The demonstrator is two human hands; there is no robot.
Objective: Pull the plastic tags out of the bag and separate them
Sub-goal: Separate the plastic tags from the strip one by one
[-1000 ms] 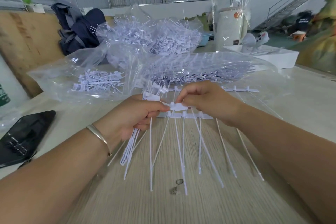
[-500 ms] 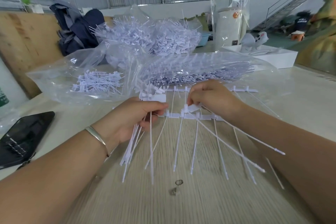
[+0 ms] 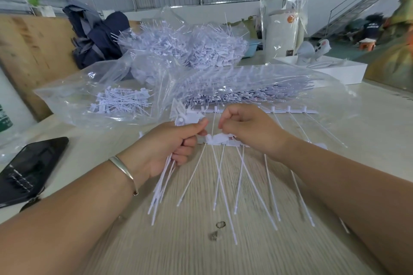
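At the centre of the view the left hand [image 3: 169, 143] grips a bunch of separated plastic tags [image 3: 161, 182], fingers curled round it, their flat heads sticking up above the thumb and their thin tails fanning down toward 7 o'clock. Just to its right, the right hand [image 3: 248, 128] has its fingers curled tight, pinching the end of a strip of joined tags [image 3: 223, 140] that lies across the pale wooden table [image 3: 190, 252], its tails spreading toward 5 and 6 o'clock. A second strip [image 3: 288, 110] lies behind the hands at 1 o'clock. Beyond it, at 12 o'clock, a clear plastic bag [image 3: 245, 85] holds many more strips; at 10 o'clock a smaller clear bag [image 3: 73, 98] holds loose tags [image 3: 123, 102]. A black phone [image 3: 29, 169] lies at 9 o'clock, and a silver bangle [image 3: 124, 168] circles the left wrist. A heap of tags [image 3: 190, 44] sits farther back.
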